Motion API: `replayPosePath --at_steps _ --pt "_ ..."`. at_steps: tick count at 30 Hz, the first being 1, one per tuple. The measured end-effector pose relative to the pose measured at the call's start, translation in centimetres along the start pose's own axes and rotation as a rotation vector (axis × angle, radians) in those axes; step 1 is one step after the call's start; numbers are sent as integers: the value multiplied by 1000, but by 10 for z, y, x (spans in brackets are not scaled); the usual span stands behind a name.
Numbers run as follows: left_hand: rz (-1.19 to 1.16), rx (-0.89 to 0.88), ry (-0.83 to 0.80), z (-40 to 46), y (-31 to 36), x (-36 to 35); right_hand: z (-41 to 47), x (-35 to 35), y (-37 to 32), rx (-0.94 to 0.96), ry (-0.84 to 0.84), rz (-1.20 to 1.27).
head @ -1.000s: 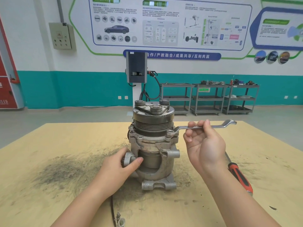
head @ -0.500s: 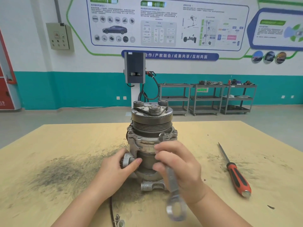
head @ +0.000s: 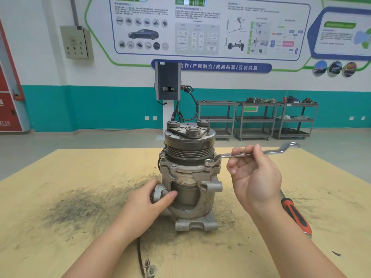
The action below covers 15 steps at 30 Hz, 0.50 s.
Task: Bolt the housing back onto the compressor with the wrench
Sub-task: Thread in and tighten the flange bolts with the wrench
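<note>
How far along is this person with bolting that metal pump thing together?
Midway, it seems. The housing already sits on the compressor, with bolts standing in its flange. In hand: the right hand holds the wrench, its ring end on the right-side bolt, while the left hand steadies the body. Left: finishing this bolt and probably the left bolt; their tightness cannot be judged.

Red-handled screwdriver (head: 296, 217) on table (head: 60, 227)
</note>
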<state>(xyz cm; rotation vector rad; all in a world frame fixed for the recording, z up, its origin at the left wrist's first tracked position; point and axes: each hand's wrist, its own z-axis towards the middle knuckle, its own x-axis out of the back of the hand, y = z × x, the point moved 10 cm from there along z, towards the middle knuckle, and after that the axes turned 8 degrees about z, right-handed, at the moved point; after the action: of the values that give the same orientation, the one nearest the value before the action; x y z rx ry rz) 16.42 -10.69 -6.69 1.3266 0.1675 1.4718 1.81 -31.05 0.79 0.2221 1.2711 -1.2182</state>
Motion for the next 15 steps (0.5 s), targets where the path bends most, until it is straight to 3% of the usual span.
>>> replayPosePath --at_steps 2,4,6,8,11,15 --pt "2 -4 0 0 1 0 -5 -2 -6 118 -35 -75" --pt "7 -9 -2 0 2 -1 -26 -18 -24 447 -170 -256" --pt "-5 -11 -9 0 3 -1 -61 -49 -29 789 -464 -524" --pt "-18 -11 -8 -1 3 -1 -86 -69 -18 991 -706 -781" --pt "-9 -14 1 -1 2 0 -84 -70 -23 973 -699 -753" --pt "0 -17 0 0 2 0 -41 -35 -42 578 -274 -280"
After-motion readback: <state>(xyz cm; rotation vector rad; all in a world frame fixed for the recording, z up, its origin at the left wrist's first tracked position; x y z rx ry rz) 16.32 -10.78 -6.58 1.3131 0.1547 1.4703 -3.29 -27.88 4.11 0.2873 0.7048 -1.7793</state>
